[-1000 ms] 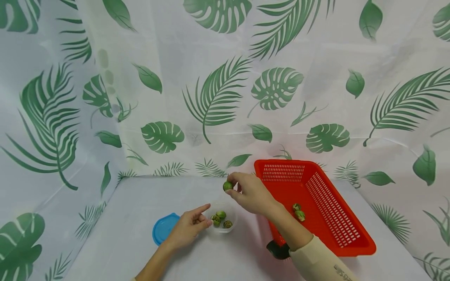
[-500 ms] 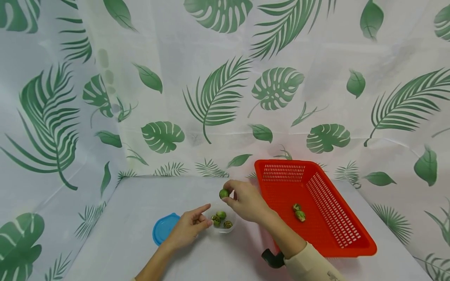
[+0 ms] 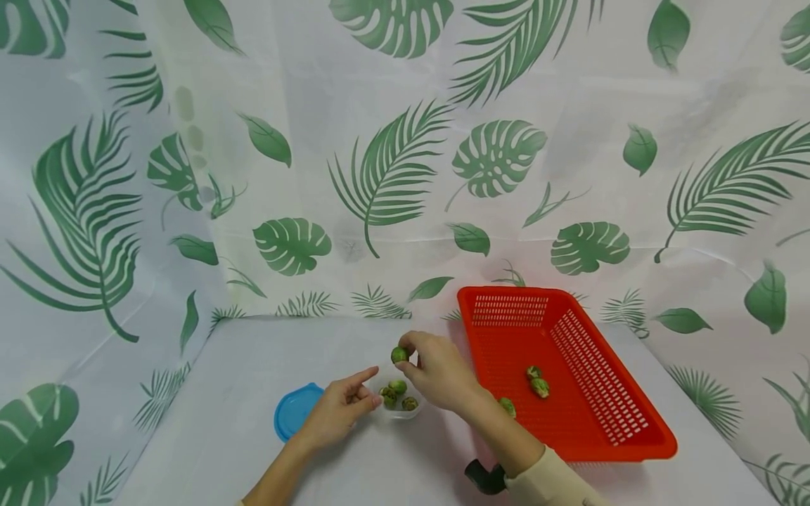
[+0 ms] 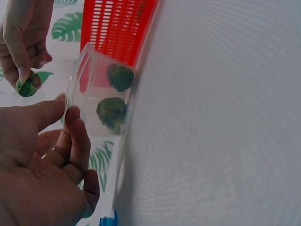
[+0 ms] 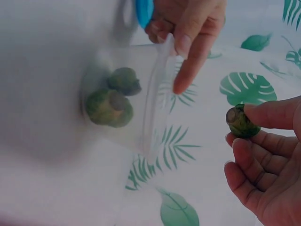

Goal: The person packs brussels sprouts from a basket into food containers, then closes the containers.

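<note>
Sprout held over the clear bowl

The left hand (image 3: 338,411) rests loosely curled against the clear bowl (image 3: 400,407); just above it the right hand (image 3: 436,369) pinches a small, round, dark-green Brussels sprout (image 3: 399,355), with the red basket (image 3: 588,422) beyond.

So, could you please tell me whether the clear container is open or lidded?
Open. The clear container has no lid over its three Brussels sprouts; the blue lid lies beside it.

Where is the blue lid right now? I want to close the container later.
In the head view the blue lid lies flat on the table, just left of the left hand, which rests beside the clear container of sprouts.
</note>
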`<action>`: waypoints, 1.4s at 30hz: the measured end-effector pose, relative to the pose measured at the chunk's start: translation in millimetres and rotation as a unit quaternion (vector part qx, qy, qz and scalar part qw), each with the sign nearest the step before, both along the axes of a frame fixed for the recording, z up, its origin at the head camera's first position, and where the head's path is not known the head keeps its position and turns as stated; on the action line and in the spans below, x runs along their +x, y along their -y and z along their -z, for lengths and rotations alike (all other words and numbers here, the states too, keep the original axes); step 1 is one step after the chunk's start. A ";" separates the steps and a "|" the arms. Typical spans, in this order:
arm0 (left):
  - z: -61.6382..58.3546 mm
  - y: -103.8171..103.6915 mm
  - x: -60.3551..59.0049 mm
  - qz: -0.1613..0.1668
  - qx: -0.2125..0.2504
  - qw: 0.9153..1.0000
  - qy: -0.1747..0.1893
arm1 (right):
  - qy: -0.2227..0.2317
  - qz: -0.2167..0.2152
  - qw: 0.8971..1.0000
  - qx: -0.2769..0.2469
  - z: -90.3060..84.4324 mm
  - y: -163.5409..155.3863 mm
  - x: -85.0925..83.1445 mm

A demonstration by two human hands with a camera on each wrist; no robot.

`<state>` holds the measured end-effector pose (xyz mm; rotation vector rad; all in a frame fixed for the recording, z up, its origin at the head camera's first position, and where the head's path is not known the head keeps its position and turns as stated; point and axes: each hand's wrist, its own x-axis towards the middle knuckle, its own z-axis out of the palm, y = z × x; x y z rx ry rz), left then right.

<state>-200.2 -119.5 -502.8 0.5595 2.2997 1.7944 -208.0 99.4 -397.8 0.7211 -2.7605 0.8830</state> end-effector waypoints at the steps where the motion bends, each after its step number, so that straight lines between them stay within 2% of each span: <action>1: 0.1 -0.1 0.0 0.000 -0.001 1.000 0.000 | 0.001 -0.001 1.000 -0.003 1.5 0.2 0.2; 12: 0.0 -0.9 0.5 -0.005 -0.002 1.000 0.001 | 0.018 0.000 1.000 -0.025 20.9 4.2 3.6; 17: -0.1 -0.8 0.2 -0.011 -0.009 1.000 -0.003 | 0.000 0.010 1.000 -0.026 31.5 6.6 4.6; 22: -0.1 -0.2 -0.8 -0.008 -0.015 1.000 -0.006 | 0.003 0.023 0.999 -0.023 40.7 7.1 5.4; 26: -0.2 0.1 -0.6 -0.008 -0.014 1.000 -0.001 | 0.006 0.031 0.999 -0.018 44.9 7.3 5.9; 42: -0.4 1.1 -0.1 0.006 0.003 1.000 0.009 | 0.009 0.020 0.999 -0.032 57.9 8.5 4.4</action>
